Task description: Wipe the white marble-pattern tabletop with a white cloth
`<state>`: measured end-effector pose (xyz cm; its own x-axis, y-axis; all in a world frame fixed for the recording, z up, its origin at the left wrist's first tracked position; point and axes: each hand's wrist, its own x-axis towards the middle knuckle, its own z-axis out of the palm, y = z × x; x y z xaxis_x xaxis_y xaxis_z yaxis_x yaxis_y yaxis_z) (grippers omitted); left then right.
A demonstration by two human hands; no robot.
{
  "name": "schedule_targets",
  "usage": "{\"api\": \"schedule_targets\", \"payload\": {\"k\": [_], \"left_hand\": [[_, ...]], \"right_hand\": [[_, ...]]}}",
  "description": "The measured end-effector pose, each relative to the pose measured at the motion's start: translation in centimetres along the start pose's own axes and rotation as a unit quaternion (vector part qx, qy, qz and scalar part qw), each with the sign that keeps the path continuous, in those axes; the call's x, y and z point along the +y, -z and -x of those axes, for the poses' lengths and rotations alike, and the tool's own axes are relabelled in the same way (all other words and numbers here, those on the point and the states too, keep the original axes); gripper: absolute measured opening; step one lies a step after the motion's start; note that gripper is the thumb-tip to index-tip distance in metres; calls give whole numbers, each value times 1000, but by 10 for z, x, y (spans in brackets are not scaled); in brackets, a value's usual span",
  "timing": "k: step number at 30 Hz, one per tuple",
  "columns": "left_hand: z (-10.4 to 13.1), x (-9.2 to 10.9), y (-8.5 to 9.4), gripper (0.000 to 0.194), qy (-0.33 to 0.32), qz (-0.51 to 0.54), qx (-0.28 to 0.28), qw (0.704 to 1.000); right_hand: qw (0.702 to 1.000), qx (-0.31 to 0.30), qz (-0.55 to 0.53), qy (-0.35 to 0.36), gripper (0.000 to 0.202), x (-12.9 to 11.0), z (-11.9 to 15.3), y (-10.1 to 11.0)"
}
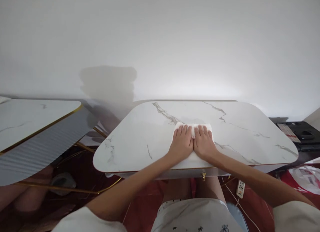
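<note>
A folded white cloth (193, 157) lies flat near the middle of a white marble-patterned tabletop (130, 142). My left hand (182, 142) rests palm down on the cloth's left half, its fingers stretched out and pointing away from me. Beside it, my right hand (204, 142) presses flat on the right half, fingers also extended. The two hands touch along their thumbs. The cloth's far edge shows beyond my fingertips, and its middle is hidden beneath my hands.
A second marble-topped table with a ribbed side (52, 142) stands at the left. A white wall (160, 45) rises behind. A small gold knob (203, 176) sits on the near edge. A power strip (240, 188) hangs below, and a black appliance (306, 133) is at the right.
</note>
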<state>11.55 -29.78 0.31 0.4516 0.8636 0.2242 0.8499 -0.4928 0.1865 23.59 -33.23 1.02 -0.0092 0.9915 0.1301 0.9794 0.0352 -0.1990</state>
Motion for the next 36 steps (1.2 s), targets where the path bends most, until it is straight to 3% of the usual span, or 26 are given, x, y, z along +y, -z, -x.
{"api": "schedule_targets", "payload": {"k": [9,16,25,30,36], "left_hand": [[-84,-27,-11,43,3,-16,21,1000],[-131,-41,-21,37,21,-14,52,998],[-187,-69,-27,40,22,19,56,998],[-211,-78,-30,42,30,15,55,998],[-220,-75,-35,39,44,-21,55,997]], "right_hand": [[999,36,10,10,48,14,-84,-3],[997,47,26,57,44,35,-140,-13],[997,64,16,35,43,39,-199,-20],[997,63,15,36,44,42,-226,-23],[997,56,7,48,42,51,-242,-24]]}}
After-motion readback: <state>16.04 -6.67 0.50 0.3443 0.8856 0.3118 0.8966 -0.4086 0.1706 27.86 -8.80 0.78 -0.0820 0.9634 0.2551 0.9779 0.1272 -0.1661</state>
